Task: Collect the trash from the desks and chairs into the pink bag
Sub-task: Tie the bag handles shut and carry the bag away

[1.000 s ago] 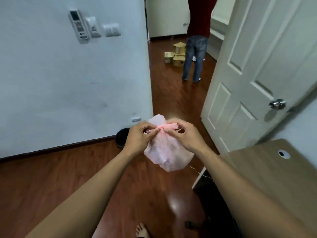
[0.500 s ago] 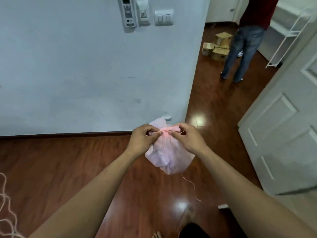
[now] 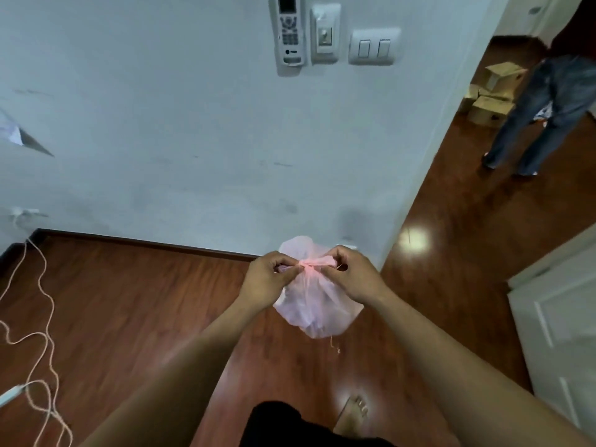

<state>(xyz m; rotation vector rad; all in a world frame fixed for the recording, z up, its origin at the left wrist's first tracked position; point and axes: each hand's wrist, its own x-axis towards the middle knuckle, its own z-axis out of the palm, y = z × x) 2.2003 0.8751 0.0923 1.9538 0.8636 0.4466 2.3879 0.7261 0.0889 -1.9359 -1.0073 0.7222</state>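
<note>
The pink bag (image 3: 314,309) hangs in front of me above the wooden floor, full and bunched tight at its neck. My left hand (image 3: 266,280) pinches the twisted neck from the left. My right hand (image 3: 353,274) pinches the other end of the neck from the right. Both hands pull the gathered plastic sideways between them. A thin thread dangles under the bag. What is inside the bag is hidden by the cloudy plastic.
A white wall (image 3: 193,140) stands just ahead with a remote holder (image 3: 288,30) and switches (image 3: 374,46). A doorway at right shows a person in jeans (image 3: 548,114) and cardboard boxes (image 3: 493,98). A white door (image 3: 561,324) is at right. Cords (image 3: 35,337) lie on the floor at left.
My view has swung left: the wall fills more of the frame, the door and desk slid off right, cords appeared at left. Both hands stay pinched on the bag's neck.
</note>
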